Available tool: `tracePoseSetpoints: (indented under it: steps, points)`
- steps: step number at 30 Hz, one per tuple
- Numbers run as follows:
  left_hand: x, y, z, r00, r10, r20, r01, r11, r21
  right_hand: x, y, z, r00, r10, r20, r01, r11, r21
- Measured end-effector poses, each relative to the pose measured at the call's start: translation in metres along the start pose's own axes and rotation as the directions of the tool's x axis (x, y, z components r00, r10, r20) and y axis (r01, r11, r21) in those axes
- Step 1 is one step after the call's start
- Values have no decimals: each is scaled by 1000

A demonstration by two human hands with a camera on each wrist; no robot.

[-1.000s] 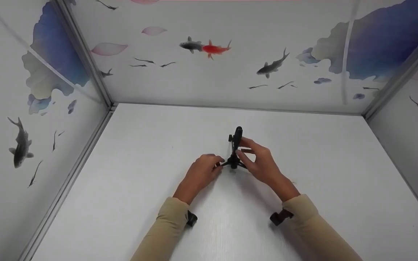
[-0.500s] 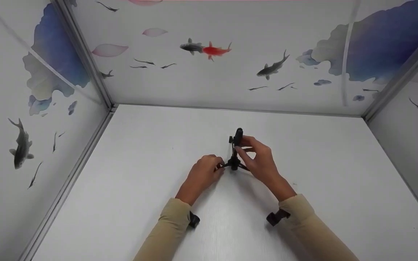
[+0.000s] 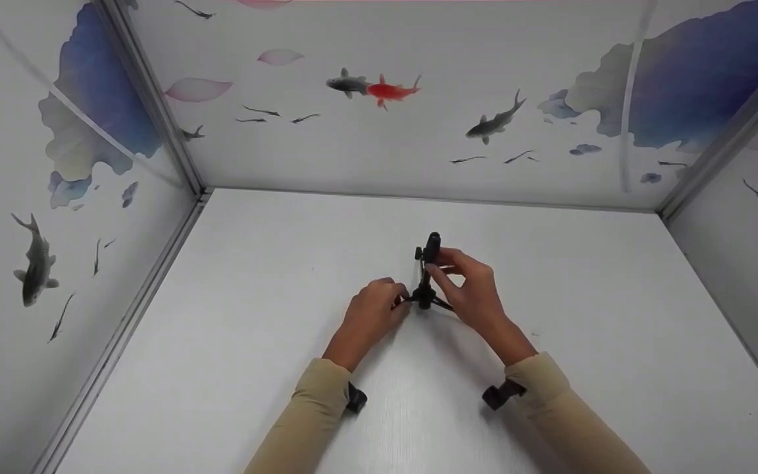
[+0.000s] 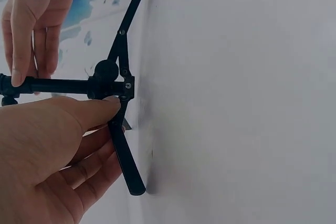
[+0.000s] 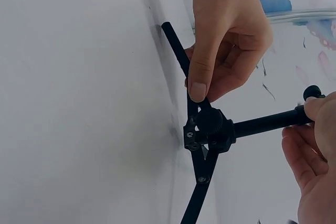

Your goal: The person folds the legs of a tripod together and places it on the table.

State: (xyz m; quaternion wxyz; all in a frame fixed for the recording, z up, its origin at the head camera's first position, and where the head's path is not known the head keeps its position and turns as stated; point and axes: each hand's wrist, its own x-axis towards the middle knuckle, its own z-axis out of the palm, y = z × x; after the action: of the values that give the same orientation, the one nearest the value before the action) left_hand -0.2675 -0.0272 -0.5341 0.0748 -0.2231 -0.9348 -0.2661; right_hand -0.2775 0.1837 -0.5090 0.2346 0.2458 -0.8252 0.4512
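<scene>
A small black tripod [image 3: 424, 294] stands upright on the white table, legs spread. My left hand [image 3: 371, 309] pinches one of its legs close to the central hub. The left wrist view shows that leg [image 4: 127, 163] slanting down past the thumb, with the fingers behind it. Higher up, my right hand [image 3: 478, 296] holds the upright column just below the dark top part [image 3: 432, 247]. In the right wrist view, the column [image 5: 268, 123] runs from the hub to the right thumb and fingers. A round knob [image 5: 210, 120] sits at the hub. Fingers partly hide the near leg.
The white tabletop [image 3: 274, 263] extends around the tripod. Printed panels with fish and petals stand at the back [image 3: 385, 151], left and right, with a metal rail [image 3: 122, 329] along the left edge. A black wrist camera [image 3: 356, 398] hangs inside each cuff.
The left hand and forearm have shifted slightly right along the tripod leg. The right forearm has moved a little to the left, its grip staying on the column. The tripod stays about in place.
</scene>
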Motion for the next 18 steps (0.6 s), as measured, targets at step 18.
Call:
tracePoseSetpoints:
  steps: [18]
  points:
    - [4,5,7,999,-4,-42,6,999,40,1,-1,-1,1000,-19,-16,19,1000,18]
